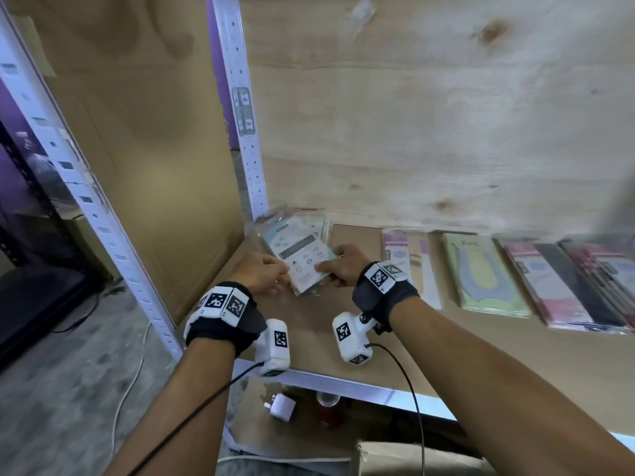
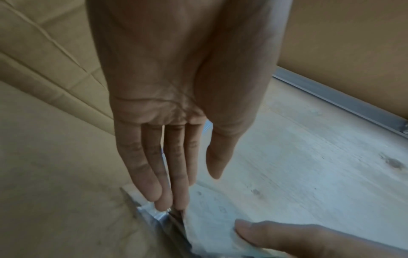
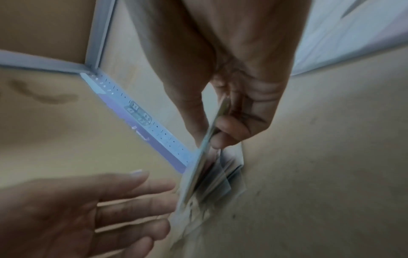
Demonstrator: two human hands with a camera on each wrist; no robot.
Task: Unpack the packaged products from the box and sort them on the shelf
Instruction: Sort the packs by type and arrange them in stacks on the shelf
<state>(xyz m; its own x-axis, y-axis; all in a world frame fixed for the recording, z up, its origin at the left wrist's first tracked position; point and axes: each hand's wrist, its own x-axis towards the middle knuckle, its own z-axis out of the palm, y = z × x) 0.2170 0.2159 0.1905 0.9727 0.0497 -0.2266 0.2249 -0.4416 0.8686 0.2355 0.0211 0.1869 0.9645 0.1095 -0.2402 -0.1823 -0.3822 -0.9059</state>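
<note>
A stack of flat clear-wrapped packets (image 1: 302, 255) with pale printed cards sits tilted at the back left corner of the wooden shelf board (image 1: 330, 341). My right hand (image 1: 343, 264) pinches the stack's right edge, thumb on top and fingers curled beneath. The right wrist view shows this grip (image 3: 209, 134) on the fanned packets (image 3: 198, 174). My left hand (image 1: 266, 273) is at the stack's left edge. Its straight fingers (image 2: 163, 192) touch the edge of the packets (image 2: 212, 218) with their tips, and the thumb stands free.
Rows of other packets lie along the shelf's back right: purple-and-cream (image 1: 409, 266), green (image 1: 481, 276), pink and black (image 1: 563, 290). A metal upright (image 1: 247, 132) and a cardboard side panel (image 1: 154, 149) close the left corner. A white plug (image 1: 281, 407) lies on the lower shelf.
</note>
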